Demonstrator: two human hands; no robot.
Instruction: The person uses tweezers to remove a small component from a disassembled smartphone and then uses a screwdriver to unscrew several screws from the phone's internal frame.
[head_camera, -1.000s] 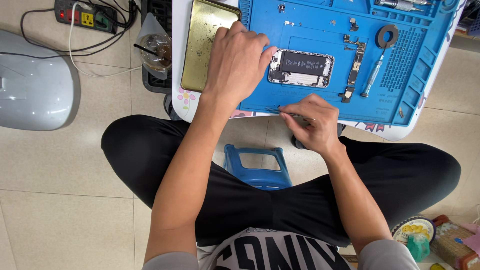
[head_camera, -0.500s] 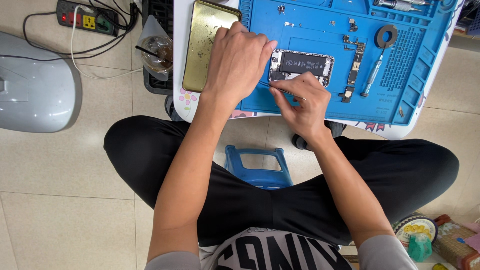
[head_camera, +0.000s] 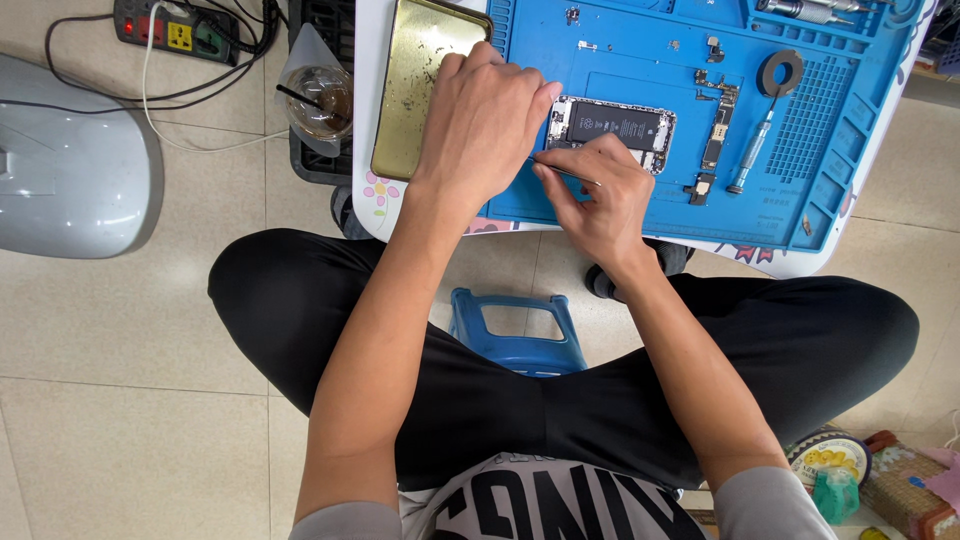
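Note:
An opened phone (head_camera: 615, 128) lies face down on a blue repair mat (head_camera: 660, 200), its black battery showing. My left hand (head_camera: 485, 120) rests flat on the mat beside the phone's left end, touching it. My right hand (head_camera: 595, 190) pinches thin metal tweezers (head_camera: 560, 168), whose tip points at the phone's lower left corner. A small circuit board (head_camera: 718, 125) and a screwdriver (head_camera: 755, 150) lie on the mat to the right of the phone. A black ring (head_camera: 782, 72) sits above the screwdriver.
A gold metal tray (head_camera: 415, 80) lies left of the mat on the low white table (head_camera: 372, 190). An iced drink cup (head_camera: 315, 95), a power strip (head_camera: 180, 25) with cables and a grey plastic shell (head_camera: 70, 160) are on the tiled floor. I sit on a blue stool (head_camera: 515, 330).
My right hand rose from the mat's front edge to the phone, bringing the tweezers to its lower left corner. My left hand stayed beside the phone.

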